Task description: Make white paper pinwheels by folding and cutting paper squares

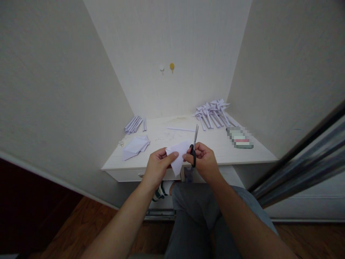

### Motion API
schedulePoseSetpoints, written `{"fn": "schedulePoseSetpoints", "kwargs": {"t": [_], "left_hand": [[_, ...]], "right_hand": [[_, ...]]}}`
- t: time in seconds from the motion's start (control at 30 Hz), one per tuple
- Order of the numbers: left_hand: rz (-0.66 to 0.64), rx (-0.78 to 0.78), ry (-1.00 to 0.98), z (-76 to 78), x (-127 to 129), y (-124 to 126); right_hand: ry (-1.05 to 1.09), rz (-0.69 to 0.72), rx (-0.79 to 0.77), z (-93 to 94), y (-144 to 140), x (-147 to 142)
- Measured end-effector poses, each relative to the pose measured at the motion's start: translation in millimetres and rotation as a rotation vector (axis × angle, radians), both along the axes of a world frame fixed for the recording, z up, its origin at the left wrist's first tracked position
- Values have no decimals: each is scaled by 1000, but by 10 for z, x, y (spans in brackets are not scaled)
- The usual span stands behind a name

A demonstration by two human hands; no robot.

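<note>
A folded piece of white paper [178,163] is pinched between the thumb and fingers of my left hand [160,162], just over the desk's front edge. My right hand [203,158] has black-handled scissors [196,136] hooked on its fingers, blades pointing up and away from me. The right thumb also touches the paper's right side. On the desk to the left lies a stack of folded white paper sheets [134,146]. A single rolled paper stick [180,129] rests beyond my hands.
The white desk [242,156] sits between walls on three sides. Rolled paper tubes [134,124] lie at the back left, several paper pinwheels [212,113] at the back right. A blurred green-edged object [239,137] lies at right. Small scraps are near the left stack. Two hooks hang on the wall.
</note>
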State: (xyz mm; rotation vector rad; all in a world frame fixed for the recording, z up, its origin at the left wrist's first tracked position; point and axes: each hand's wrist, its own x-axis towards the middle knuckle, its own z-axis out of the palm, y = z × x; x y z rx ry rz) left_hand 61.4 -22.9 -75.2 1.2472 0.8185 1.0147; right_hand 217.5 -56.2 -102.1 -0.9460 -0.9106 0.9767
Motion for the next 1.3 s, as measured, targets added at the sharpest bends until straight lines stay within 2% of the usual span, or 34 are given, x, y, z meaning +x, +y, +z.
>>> {"fn": "schedulePoseSetpoints", "kwargs": {"t": [0.13, 0.27, 0.33, 0.47, 0.57, 0.7, 0.9, 1.3], "left_hand": [[37, 34, 59, -47, 22, -26], [72, 85, 88, 2, -12, -32], [118, 99, 87, 72, -66, -34], [150, 121, -15, 261, -240, -65], [167, 181, -77, 408, -377, -132], [233, 212, -36, 564, -493, -249], [245, 305, -5, 663, -505, -371], [243, 376, -25, 670, -505, -390]], "right_hand": [[-9, -26, 6, 8, -20, -51], [5, -18, -29, 47, -55, -64], [-11, 54, -64, 98, -93, -41], [-186, 326, -141, 246, -220, 31], [-251, 413, -177, 372, -343, 54], [-316, 503, -169, 510, -492, 40], [-416, 455, -172, 586, -622, 22], [-539, 406, -172, 558, -638, -3]]}}
